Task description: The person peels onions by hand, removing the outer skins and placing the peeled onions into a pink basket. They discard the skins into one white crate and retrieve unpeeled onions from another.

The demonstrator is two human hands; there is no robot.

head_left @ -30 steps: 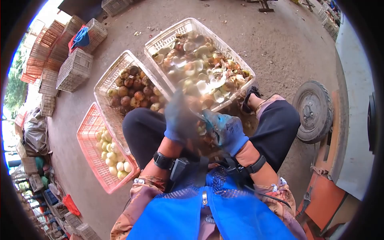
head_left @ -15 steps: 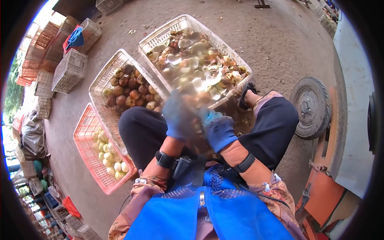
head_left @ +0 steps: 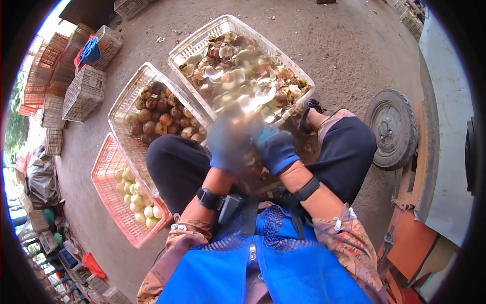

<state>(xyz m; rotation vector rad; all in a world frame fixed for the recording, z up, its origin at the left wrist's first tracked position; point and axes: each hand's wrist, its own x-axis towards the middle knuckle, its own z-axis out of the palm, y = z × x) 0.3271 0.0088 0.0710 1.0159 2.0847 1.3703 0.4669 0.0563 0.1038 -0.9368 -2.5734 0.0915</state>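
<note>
My left hand (head_left: pixel 226 147), in a blue glove, is curled in front of my lap, close beside my right hand (head_left: pixel 276 148), gloved in blue too. Both look closed, but a blur over the middle of the view hides the fingertips. A brownish patch shows between them; I cannot make out what they hold. Just beyond the hands, a white crate (head_left: pixel 174 60) holds onion skins and pale peeled layers (head_left: pixel 253 76). Left of it, a second white crate (head_left: pixel 117 119) contains brown-red unpeeled onions (head_left: pixel 161 112). Pale peeled onions (head_left: pixel 135 198) lie in a pink basket (head_left: pixel 109 202) at lower left.
Stacked crates (head_left: pixel 85 92) stand at the far left, some with cloth on top. A wheel (head_left: pixel 391 129) and a grey metal panel (head_left: pixel 445 126) are on the right. My knees flank the hands, and dirt floor (head_left: pixel 349 55) lies beyond the crates.
The view has shifted slightly, so the crates sit a little higher and further left. My hands stay close together in front of the skins crate, still blurred.
</note>
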